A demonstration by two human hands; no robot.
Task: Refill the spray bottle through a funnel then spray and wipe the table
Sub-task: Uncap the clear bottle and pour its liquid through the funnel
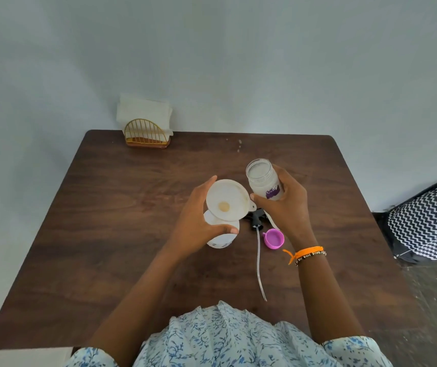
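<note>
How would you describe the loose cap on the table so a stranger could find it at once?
Start at the brown wooden table and go to the right hand, which holds an open refill bottle. Just below that hand lies the cap, beside the sprayer's thin dip tube. It is the only bright pink thing there, a small round cap lying open side up.

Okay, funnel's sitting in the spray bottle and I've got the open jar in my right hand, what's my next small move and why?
Probably tip the jar toward the funnel and start pouring. The right hand holds it upright beside the funnel's rim with its pink lid already off, while the left hand grips the spray bottle.
</note>
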